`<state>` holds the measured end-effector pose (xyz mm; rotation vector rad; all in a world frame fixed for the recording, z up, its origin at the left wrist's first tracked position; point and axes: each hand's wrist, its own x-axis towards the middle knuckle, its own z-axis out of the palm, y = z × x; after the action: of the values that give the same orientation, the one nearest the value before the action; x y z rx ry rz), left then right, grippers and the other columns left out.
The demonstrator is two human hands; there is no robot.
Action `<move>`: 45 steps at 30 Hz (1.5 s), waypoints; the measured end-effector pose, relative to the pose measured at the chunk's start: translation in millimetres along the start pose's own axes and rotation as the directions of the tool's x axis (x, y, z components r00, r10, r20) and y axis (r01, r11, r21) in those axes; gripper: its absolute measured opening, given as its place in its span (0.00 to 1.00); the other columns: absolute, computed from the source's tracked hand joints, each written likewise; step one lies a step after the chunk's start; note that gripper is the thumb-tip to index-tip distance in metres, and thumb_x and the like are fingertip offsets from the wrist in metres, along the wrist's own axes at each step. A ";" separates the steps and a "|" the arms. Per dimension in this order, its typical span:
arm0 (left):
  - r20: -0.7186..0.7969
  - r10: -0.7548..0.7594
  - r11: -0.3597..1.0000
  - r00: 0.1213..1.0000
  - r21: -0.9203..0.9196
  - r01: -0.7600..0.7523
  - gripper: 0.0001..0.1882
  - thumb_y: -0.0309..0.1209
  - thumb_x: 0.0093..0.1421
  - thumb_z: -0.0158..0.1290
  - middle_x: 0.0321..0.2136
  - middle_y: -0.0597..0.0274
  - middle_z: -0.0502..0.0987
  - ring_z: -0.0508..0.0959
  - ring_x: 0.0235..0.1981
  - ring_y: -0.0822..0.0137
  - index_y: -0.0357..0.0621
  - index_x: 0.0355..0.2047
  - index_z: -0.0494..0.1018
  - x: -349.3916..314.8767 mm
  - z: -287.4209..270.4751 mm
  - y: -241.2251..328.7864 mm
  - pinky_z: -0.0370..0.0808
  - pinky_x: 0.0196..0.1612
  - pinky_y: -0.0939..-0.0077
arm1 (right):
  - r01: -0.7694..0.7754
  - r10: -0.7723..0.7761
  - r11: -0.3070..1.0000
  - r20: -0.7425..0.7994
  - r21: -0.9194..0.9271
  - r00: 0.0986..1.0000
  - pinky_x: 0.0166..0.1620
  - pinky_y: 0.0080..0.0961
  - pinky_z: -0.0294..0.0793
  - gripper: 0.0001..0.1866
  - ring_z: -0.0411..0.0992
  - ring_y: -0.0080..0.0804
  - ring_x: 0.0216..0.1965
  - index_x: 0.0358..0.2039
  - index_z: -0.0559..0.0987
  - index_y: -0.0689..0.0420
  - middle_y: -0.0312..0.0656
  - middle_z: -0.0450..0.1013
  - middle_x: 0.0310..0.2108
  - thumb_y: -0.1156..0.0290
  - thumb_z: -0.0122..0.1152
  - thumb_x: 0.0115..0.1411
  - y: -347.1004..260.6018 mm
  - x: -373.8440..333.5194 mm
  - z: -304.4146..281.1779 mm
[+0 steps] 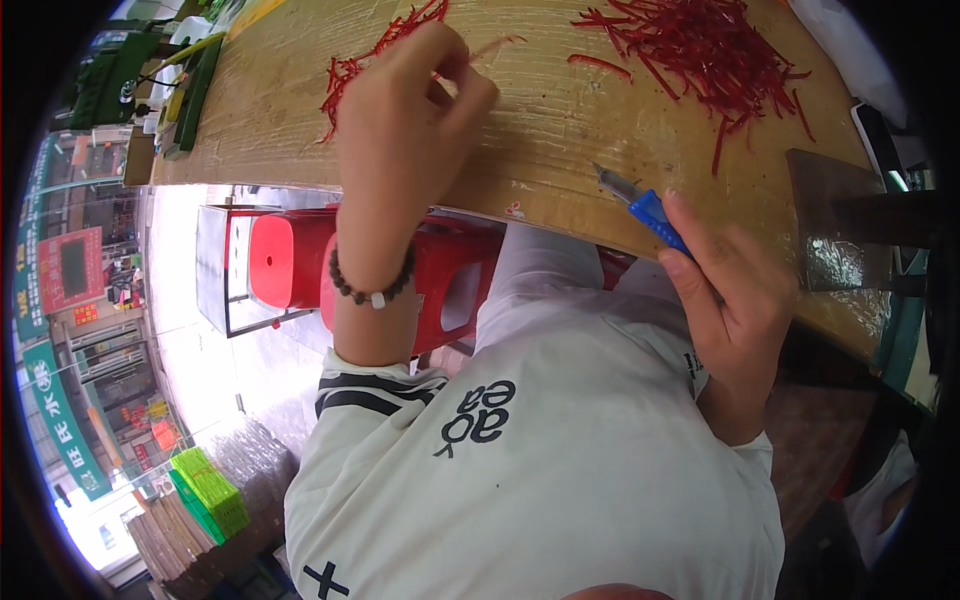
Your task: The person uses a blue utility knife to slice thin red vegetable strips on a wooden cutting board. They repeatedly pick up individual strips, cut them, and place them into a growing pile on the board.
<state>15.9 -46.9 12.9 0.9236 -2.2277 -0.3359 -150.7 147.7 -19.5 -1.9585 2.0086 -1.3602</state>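
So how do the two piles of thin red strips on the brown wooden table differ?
The left pile looks smaller and sparser; the right pile is larger and denser. The left hand partly hides the left pile; no hand hides the right pile. Both lie on the table.

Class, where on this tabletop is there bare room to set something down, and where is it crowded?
Bare tabletop lies between the left hand and the blue utility knife, and between the smaller heap of red pepper strips and the green equipment. The larger heap crowds the picture's upper right.

wooden table | red stools | bright pale floor | green signboards
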 end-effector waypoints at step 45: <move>-0.162 0.275 0.947 0.948 -0.121 -0.296 0.06 0.21 0.47 0.59 0.15 0.60 0.69 0.70 0.14 0.63 0.40 0.25 0.73 -51.3 45.6 30.5 0.65 0.17 0.71 | -0.040 0.036 0.987 -0.025 -0.153 0.999 0.21 0.26 0.60 0.20 0.59 0.29 0.16 0.48 0.80 0.53 0.37 0.60 0.16 0.73 0.65 0.52 -8.6 1.7 9.6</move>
<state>-5.3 9.7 -31.6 0.5202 -2.1349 -0.2813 -138.7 142.6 -19.6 -1.9605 2.2111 -1.2596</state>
